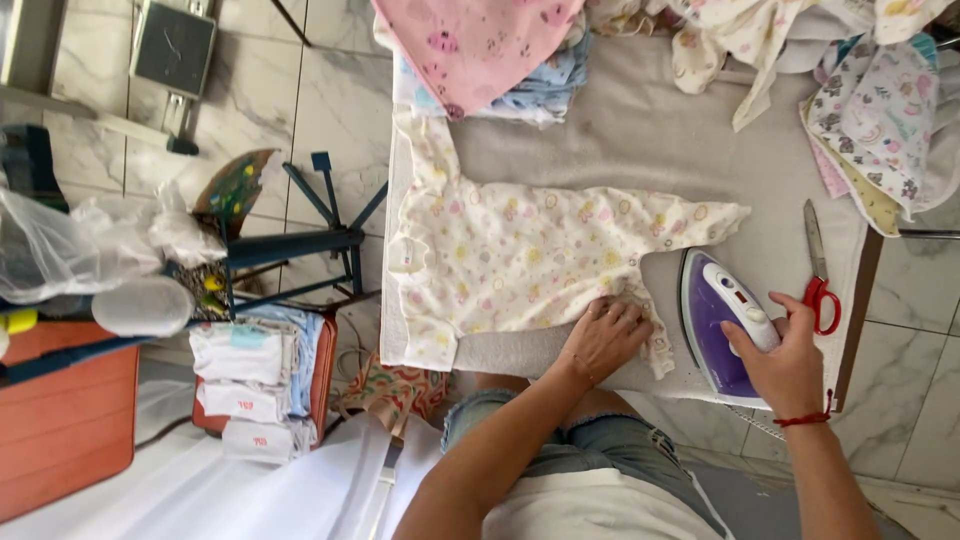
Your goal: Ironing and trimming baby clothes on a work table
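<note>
A grey padded ironing surface (640,130) fills the upper middle of the view, standing on a pale marble-tiled floor (320,110). Spread flat across it lies a cream baby garment (520,250) with small pink and yellow prints, and everything else is placed here from that garment.

The left hand (603,338) rests palm down on the garment's near hem, fingers spread and flat on the cloth, gripping nothing. Just beyond the garment's far sleeve tip, toward the board's right side, stands a purple and white iron (722,325). The right hand (775,365) is closed around its handle. Past the iron, near the board's right edge, lie red-handled scissors (818,270).

Above the garment, at the far edge of the board, a pink printed cloth (480,45) lies on folded blue ones, and a heap of patterned cloths (880,110) fills the far right corner.

The bare grey padding between the garment and those heaps is the widest open stretch. The near edge runs just under the left hand.

Left of the garment, off the board, are a dark blue metal stand (320,240), a stack of folded white clothes (250,385) on an orange case (325,370), and a clear plastic bag (50,245).
</note>
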